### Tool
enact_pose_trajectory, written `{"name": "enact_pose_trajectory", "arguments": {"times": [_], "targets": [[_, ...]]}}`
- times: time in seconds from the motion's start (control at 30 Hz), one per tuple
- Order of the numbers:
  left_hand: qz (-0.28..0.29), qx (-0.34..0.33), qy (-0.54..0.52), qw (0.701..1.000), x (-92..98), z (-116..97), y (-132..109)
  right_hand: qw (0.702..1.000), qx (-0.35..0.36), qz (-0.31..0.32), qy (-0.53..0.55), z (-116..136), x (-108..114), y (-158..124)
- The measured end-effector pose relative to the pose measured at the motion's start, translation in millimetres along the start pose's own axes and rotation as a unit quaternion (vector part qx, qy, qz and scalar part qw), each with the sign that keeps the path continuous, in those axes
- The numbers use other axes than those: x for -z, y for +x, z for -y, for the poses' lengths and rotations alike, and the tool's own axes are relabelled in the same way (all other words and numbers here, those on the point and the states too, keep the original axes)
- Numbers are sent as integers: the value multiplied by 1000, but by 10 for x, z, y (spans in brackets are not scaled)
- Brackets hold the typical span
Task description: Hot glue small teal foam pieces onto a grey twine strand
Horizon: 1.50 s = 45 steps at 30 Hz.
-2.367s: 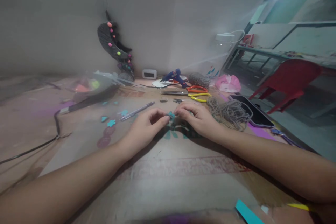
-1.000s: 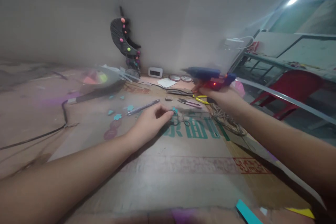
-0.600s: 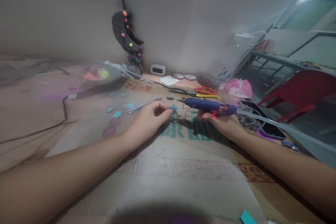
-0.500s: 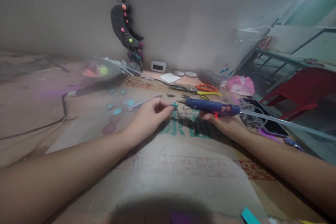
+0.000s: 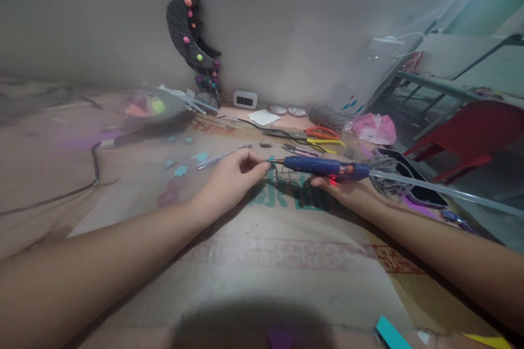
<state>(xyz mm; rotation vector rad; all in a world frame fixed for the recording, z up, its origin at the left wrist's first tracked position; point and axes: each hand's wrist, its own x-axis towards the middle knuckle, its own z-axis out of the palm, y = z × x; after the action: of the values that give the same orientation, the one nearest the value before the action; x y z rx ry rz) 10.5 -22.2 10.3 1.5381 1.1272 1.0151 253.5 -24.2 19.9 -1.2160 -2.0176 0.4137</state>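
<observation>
My left hand (image 5: 232, 179) pinches a small teal piece (image 5: 271, 161) with a dark string hanging from it, just above the cardboard sheet (image 5: 286, 262). My right hand (image 5: 343, 188) grips a blue glue gun (image 5: 323, 167) with a red light lit on its underside. The gun lies almost level, and its nozzle touches or nearly touches the teal piece. A clear glue stick (image 5: 442, 192) pokes out of the gun's back to the right.
Orange scissors (image 5: 317, 132), yellow pliers (image 5: 323, 143), a pen (image 5: 221, 156) and teal cut-outs (image 5: 180, 170) lie behind my hands. Grey twine (image 5: 382, 166) and a phone (image 5: 405, 174) sit at right. A clear bowl (image 5: 147, 109), a black cable (image 5: 49, 196) and a black ornament (image 5: 190, 38) are at left.
My right hand left the teal piece, picked up the glue gun from the back of the table and brought its nozzle leftwards to the piece. My left hand kept its pinch.
</observation>
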Motion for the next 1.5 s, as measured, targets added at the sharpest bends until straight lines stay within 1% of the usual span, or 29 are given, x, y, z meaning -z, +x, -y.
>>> {"name": "enact_pose_trajectory", "arguments": {"times": [0.17,0.37,0.47,0.6,0.73,1.07,1.23,1.5], "targets": [[5,-9,10,1000,4,24,3,1000,-15,9,-9,-37,-5,-10],[5,-5,18,1000,-1,21,-4,1000,-18,1,-4,-13,-3,-14],[6,-3,16,1000,1,24,0,999,-31,8,-3,-14,-7,-17],[10,-18,11,1000,10,62,13,999,-42,12,-5,-39,-12,-18],[11,-22,11,1000,12,78,22,999,-34,18,-1,-50,-12,-11],[5,-18,18,1000,1,35,6,1000,-27,-2,2,31,5,6],[8,-16,18,1000,3,38,12,1000,-26,-12,-9,18,4,10],[6,-13,4,1000,5,24,10,999,-35,-10,-17,-11,10,-8]]}}
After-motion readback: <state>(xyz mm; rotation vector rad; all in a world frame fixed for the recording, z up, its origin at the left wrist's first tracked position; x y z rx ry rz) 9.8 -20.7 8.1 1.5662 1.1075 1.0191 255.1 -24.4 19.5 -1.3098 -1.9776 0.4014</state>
